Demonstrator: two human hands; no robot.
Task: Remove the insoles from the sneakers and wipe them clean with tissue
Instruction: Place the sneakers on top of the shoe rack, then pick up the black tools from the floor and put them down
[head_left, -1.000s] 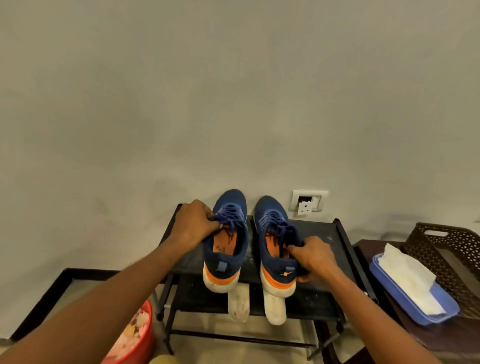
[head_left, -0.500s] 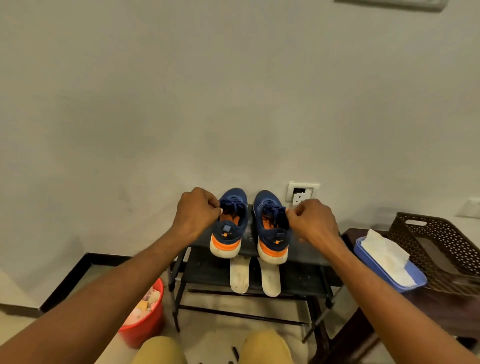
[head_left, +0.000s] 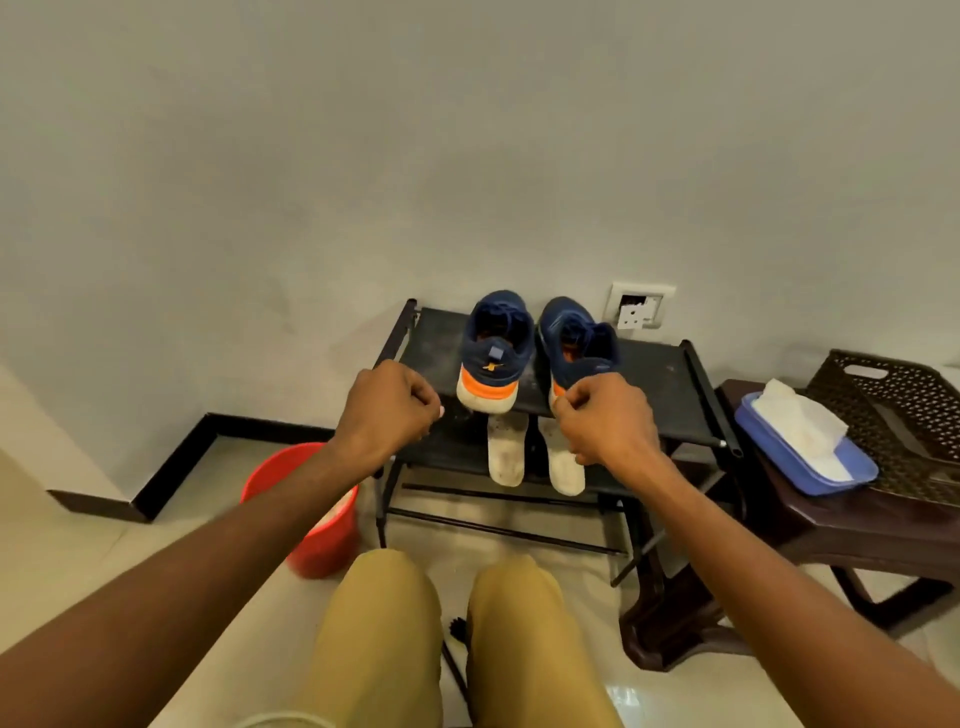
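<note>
Two navy sneakers with orange and white heels stand side by side on the top shelf of a black rack (head_left: 670, 374), heels toward me. The left sneaker (head_left: 496, 358) is fully visible. The right sneaker (head_left: 576, 343) shows an orange insole inside. My left hand (head_left: 387, 410) hovers as a loose fist left of and nearer than the left sneaker, touching nothing. My right hand (head_left: 605, 421) is also curled shut and covers the right sneaker's heel in view; I see nothing held in it. White tissue (head_left: 800, 421) lies on a blue tray (head_left: 795, 467) to the right.
Two white sole-shaped pieces (head_left: 505, 449) lie on the rack's lower shelf. A brown perforated basket (head_left: 893, 410) and the blue tray rest on a dark brown stool (head_left: 841, 525) at right. A red bucket (head_left: 317, 519) stands on the floor at left. My knees are at the bottom.
Both hands have left the sneakers and pulled back toward me, curled into fists. The view has backed away and tilted down, showing my knees.
</note>
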